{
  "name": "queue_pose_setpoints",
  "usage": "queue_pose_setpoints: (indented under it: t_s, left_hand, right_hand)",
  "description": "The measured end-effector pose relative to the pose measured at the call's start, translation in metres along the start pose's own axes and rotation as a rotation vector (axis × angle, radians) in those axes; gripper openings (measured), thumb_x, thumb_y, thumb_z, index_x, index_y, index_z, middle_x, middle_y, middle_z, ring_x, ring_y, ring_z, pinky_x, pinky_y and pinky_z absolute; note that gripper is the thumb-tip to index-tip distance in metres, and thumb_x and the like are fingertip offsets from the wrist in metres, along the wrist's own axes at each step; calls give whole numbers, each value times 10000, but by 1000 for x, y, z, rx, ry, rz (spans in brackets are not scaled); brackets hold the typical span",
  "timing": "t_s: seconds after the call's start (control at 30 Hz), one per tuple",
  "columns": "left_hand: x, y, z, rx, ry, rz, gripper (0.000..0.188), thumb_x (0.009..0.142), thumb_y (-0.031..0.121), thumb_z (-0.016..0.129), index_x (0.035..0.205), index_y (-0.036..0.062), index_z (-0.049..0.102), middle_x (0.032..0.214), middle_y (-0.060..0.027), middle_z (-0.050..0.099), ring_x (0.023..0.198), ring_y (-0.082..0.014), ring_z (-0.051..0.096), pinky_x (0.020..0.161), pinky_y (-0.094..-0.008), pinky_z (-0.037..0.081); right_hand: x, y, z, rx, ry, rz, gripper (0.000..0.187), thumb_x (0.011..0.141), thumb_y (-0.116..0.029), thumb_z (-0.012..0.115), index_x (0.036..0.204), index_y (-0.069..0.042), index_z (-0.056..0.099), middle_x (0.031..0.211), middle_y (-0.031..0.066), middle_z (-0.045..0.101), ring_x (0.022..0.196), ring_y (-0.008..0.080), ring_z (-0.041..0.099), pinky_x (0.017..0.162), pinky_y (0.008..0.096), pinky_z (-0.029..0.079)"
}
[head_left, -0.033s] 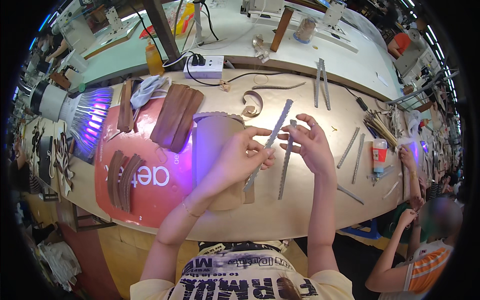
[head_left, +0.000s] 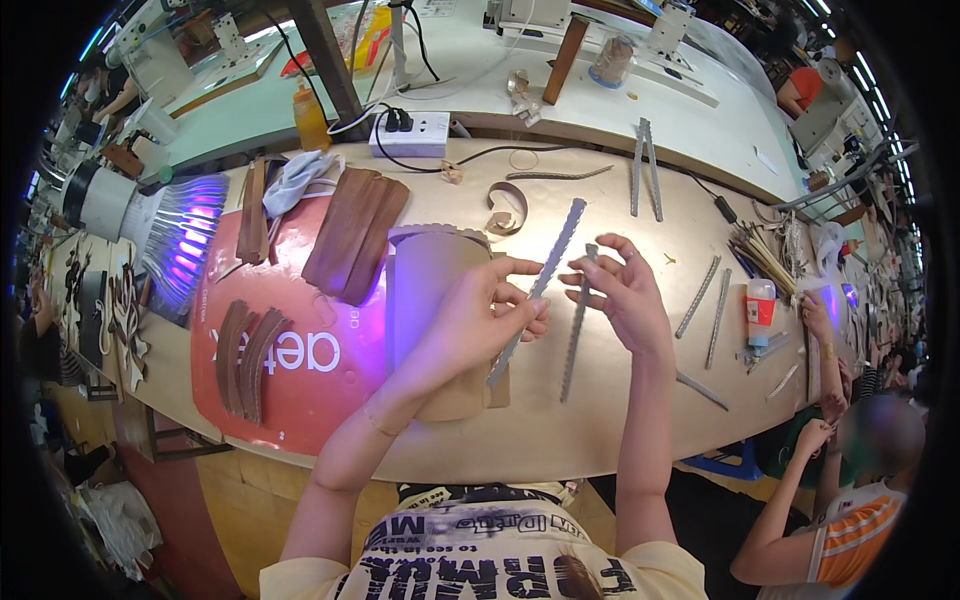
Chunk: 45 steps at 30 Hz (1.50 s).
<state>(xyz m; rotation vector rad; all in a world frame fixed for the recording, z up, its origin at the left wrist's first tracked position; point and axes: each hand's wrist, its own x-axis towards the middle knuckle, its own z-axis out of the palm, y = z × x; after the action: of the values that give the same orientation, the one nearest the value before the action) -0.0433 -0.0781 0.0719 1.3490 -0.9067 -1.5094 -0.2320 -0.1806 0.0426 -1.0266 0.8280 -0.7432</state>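
Note:
My left hand (head_left: pixel 490 312) pinches a long grey strip with a scalloped edge (head_left: pixel 566 232), which slants up to the right. In my right hand (head_left: pixel 622 293) a second, narrower grey scalloped strip (head_left: pixel 576 345) is held near its top end and hangs down, slightly blurred. The two strips are apart. Beneath my left hand and forearm lies a beige panel (head_left: pixel 430 270) with a scalloped top edge, partly hidden by that arm. Loose grey strips (head_left: pixel 697 297) lie on the table to the right of my right hand.
A red sheet (head_left: pixel 310 400) on the left bears brown strips (head_left: pixel 355 235) and curved brown pieces (head_left: pixel 240 365). Beside it glows a purple-lit lamp (head_left: pixel 185 245). A white power strip (head_left: pixel 410 135) sits at the back. At right stand a red-and-white bottle (head_left: pixel 758 315) and a co-worker (head_left: pixel 850 530).
My right hand has moved slightly to the right with its strip, whose lower end swings a little. My left hand and its strip have hardly moved.

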Motion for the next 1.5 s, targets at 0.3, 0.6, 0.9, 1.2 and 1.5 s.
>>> queue_pose_setpoints:
  t_s: [0.3, 0.6, 0.9, 1.2, 1.5]
  left_hand:
    - [-38, 1, -9, -48, 72, 79, 449, 930, 41, 634, 1335, -41, 459, 929, -131, 692, 862, -160, 694, 777, -267, 577]
    - [-47, -8, -20, -149, 40, 130, 396, 956, 50, 598, 1318, -42, 464, 949, -123, 689, 879, -166, 696, 796, -275, 572]
    - [-64, -44, -83, -627, -277, 67, 378, 1021, 161, 515, 1357, -6, 479, 1181, -126, 639, 1107, -200, 626, 955, -342, 518]
    - [-112, -66, -127, -467, 228, 345, 366, 1028, 179, 500, 1344, -6, 504, 1270, -106, 598, 1170, -188, 591, 1005, -342, 489]
    - [-124, -67, -144, -291, 432, 349, 344, 1016, 145, 512, 1296, -55, 517, 1204, -136, 629, 1124, -182, 615, 951, -316, 501]
  right_hand:
    - [15, 21, -74, -1223, 523, -254, 512, 914, -266, 680, 1291, 31, 504, 1184, 198, 638, 1095, 286, 625, 891, 374, 503]
    - [9, 3, 70, -47, -513, -216, 589, 1034, -432, 414, 1366, 51, 469, 1299, 201, 576, 1239, 302, 543, 1059, 443, 416]
    - [20, -3, 153, -199, -418, -60, 279, 1007, -245, 570, 996, 14, 674, 782, 18, 663, 658, 42, 578, 553, 190, 460]
    - [21, -12, 218, -332, -714, -10, 236, 990, -143, 587, 1048, 70, 671, 877, 55, 693, 773, 82, 652, 690, 220, 532]
    - [19, -14, 231, -270, -774, 40, 236, 995, -127, 569, 1116, 57, 652, 833, 39, 669, 738, 91, 650, 680, 215, 536]
